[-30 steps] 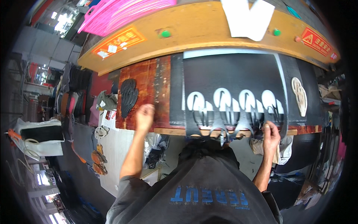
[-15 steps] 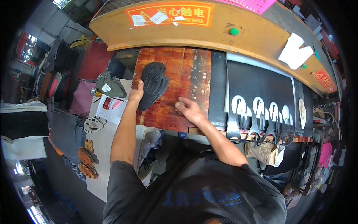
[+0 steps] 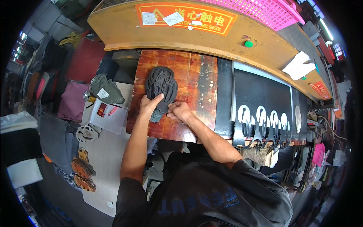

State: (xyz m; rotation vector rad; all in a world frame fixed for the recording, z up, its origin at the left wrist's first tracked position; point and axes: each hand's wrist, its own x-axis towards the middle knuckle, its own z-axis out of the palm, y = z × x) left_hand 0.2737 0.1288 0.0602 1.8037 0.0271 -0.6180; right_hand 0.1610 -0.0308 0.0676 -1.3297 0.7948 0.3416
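A thick stack of dark grey cut-out pieces (image 3: pixel 160 80), with curved slots through its upper part, is over a reddish-brown worn board (image 3: pixel 185 75). My left hand (image 3: pixel 149 105) grips the stack's lower left side, with the thumb lying across its top. At the stack's lower right edge is my right hand (image 3: pixel 180 112). Its fingers are curled and pinched together against that edge; what lies between them is too small to make out.
A yellow machine beam (image 3: pixel 121 34) with a green button crosses behind the board. Several metal cutting dies (image 3: pixel 261 125) stand on the black surface at right. At left, a paper sheet (image 3: pixel 117 120), a green cloth bundle (image 3: pixel 107 90) and orange cut pieces (image 3: pixel 83 170) lie on a pale table.
The stack has turned and sits slightly lower, its slotted faces now showing. My left thumb has moved onto its top. My right hand has come left from the open board to the stack's edge.
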